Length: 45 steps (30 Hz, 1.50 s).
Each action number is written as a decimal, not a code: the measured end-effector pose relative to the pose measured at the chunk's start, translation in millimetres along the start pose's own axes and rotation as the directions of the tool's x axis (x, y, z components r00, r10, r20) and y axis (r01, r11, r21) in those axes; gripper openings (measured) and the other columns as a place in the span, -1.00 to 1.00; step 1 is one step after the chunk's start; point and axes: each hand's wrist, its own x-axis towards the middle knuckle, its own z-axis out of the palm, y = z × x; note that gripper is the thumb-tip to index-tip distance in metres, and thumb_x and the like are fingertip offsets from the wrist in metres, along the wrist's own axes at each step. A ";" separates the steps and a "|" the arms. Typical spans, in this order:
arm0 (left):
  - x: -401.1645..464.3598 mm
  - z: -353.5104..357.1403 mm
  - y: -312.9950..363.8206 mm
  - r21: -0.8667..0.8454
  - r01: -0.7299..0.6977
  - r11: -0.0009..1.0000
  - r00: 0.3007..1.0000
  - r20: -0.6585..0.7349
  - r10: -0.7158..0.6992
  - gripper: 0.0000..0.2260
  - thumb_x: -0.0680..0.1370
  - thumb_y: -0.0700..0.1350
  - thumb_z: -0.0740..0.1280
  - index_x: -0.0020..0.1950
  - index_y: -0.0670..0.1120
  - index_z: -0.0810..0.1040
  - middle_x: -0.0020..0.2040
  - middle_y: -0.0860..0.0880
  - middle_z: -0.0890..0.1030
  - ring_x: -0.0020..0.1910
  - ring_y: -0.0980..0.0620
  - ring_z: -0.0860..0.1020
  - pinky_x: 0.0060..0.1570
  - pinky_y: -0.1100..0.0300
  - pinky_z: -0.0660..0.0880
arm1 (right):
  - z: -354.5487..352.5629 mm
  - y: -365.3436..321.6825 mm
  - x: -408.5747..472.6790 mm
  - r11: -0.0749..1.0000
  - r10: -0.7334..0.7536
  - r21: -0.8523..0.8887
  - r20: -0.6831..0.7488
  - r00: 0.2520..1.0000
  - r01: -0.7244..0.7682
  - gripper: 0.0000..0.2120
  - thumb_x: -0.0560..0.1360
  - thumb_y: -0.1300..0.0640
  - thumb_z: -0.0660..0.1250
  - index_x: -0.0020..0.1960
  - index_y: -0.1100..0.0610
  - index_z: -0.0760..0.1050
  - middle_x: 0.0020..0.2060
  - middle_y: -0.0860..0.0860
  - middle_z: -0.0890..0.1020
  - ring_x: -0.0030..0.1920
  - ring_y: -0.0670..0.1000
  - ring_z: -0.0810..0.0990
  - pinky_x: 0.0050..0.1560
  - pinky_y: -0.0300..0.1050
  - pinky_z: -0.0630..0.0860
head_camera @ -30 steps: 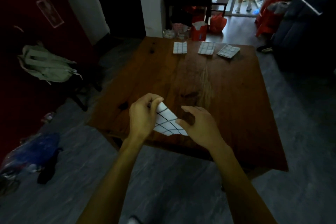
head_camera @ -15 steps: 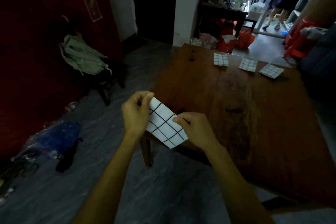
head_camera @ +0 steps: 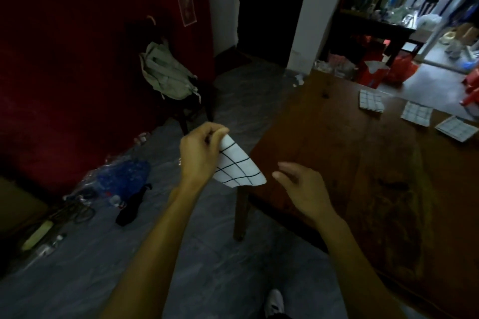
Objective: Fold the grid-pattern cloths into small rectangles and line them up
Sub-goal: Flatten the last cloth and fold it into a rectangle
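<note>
My left hand (head_camera: 201, 149) pinches a folded white cloth with a black grid (head_camera: 239, 166) by its upper corner. The cloth hangs in the air just off the near left corner of the wooden table (head_camera: 337, 163). My right hand (head_camera: 302, 188) hovers just to the right of the cloth, fingers apart, apart from the cloth. Three folded grid cloths lie in a row at the table's far side: one (head_camera: 370, 101), a second (head_camera: 416, 117) and a third (head_camera: 457, 131).
A chair with a pale green backpack (head_camera: 166, 74) stands by the red wall at the left. Blue plastic bags (head_camera: 121, 177), a dark sock (head_camera: 131, 208) and bottles litter the grey floor. Red bags (head_camera: 373, 75) and a cluttered dark desk (head_camera: 375, 26) sit beyond the table.
My right hand has let go of the cloth and opened; my left hand alone holds it. The view has swung left, so the table and folded cloths sit further right.
</note>
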 end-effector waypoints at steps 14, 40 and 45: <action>49.3 18.3 -28.9 -0.126 0.179 0.976 0.975 0.154 -0.159 -0.48 0.40 -0.02 0.49 0.32 0.03 0.41 -0.07 0.14 0.59 -0.09 0.27 0.58 -0.12 0.38 0.51 | 18.9 -45.7 100.8 0.915 -0.044 0.401 0.019 0.999 0.032 -0.92 0.54 0.10 0.31 0.02 0.01 0.55 -0.12 -0.10 0.65 -0.12 -0.15 0.64 -0.20 -0.30 0.55; 240.9 42.8 -192.1 -0.232 0.398 0.888 0.917 0.081 -0.390 -0.91 0.55 -0.19 0.34 -0.14 -0.17 0.54 -0.37 0.16 0.59 -0.35 0.27 0.53 -0.32 0.37 0.45 | 126.0 -94.4 346.1 0.853 0.104 0.510 0.044 0.994 -0.112 -0.91 0.52 0.09 0.35 -0.04 0.10 0.56 -0.13 0.07 0.65 -0.06 -0.01 0.61 -0.07 -0.10 0.58; 312.5 10.0 -251.0 -0.253 0.421 0.871 0.906 0.156 -0.393 -0.94 0.54 -0.19 0.35 0.00 -0.13 0.56 -0.20 0.07 0.65 -0.23 0.21 0.61 -0.26 0.36 0.51 | 175.1 -147.0 403.9 0.860 0.146 0.489 0.035 0.989 -0.144 -0.91 0.52 0.10 0.35 -0.09 -0.09 0.50 -0.22 -0.16 0.61 -0.23 -0.32 0.57 -0.32 -0.43 0.44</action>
